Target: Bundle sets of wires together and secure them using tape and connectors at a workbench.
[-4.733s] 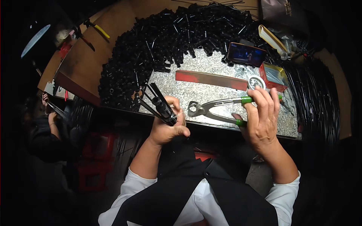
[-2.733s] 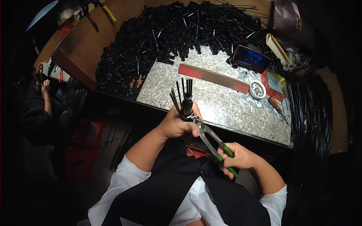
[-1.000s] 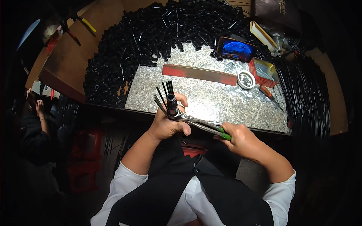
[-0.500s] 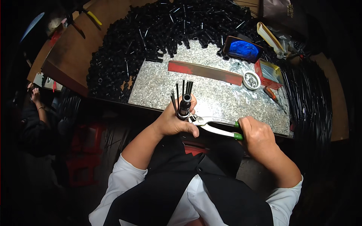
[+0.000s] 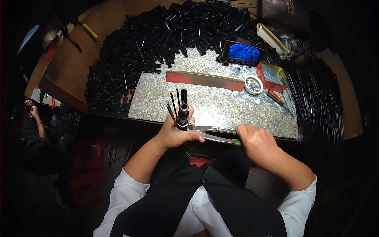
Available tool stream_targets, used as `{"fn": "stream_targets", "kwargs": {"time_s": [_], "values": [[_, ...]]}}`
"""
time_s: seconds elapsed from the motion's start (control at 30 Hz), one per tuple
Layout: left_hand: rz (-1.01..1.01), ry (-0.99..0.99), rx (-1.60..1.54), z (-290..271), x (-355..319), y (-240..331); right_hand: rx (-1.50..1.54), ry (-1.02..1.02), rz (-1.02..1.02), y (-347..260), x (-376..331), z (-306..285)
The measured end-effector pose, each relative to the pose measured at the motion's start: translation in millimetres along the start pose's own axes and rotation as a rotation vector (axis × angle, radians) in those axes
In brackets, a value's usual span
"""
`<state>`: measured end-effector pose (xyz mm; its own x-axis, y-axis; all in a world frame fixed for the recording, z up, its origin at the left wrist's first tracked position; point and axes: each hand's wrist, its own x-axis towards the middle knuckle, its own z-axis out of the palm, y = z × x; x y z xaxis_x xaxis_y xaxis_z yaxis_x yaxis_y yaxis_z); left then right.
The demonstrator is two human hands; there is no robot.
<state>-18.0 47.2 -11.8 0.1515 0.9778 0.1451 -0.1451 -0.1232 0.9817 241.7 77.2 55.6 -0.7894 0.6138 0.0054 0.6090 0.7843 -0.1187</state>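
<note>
A black tubular part (image 5: 183, 112) with a ringed, open top stands upright in my left hand (image 5: 173, 132), whose fingers are wrapped round it. Several thin black rods (image 5: 174, 102) rise beside the tube, gathered in the same grip. My right hand (image 5: 257, 141) is closed on the green-tipped handles of metal pliers (image 5: 219, 135). Their jaws reach to the lower end of the tube, next to my left thumb. What exactly lies between the jaws is hidden. Both hands are just in front of the table's near edge.
Black tubular parts (image 5: 118, 59) are heaped at the back and left of the speckled tabletop (image 5: 154, 94). On it lie a red-brown bar (image 5: 205, 81), white bowl (image 5: 253, 85), red box (image 5: 272, 77), phone (image 5: 242, 53) and screwdriver (image 5: 279, 102). Rods (image 5: 319, 102) fill the right; another person's hand (image 5: 34, 112) shows far left.
The pliers' handles have come slightly closer together. The whole view has shifted, moving the scene leftward; both hands keep their holds.
</note>
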Motion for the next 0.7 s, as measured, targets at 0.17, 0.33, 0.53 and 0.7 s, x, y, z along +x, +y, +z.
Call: {"fn": "stream_targets", "kwargs": {"time_s": [0.17,0.33,0.53,0.7], "values": [[0.055,0.046,-0.105,0,1,4,0.433,-0.028,0.002,5,5,29],[0.026,0.035,-0.137,1,4,11,0.579,0.25,0.024,-6,12,40],[0.071,-0.038,-0.188,1,-1,10,0.733,0.501,-0.015,-32,33,35],[0.083,-0.088,-0.197,8,-3,3,0.905,0.577,-0.069,-47,53,23]]}}
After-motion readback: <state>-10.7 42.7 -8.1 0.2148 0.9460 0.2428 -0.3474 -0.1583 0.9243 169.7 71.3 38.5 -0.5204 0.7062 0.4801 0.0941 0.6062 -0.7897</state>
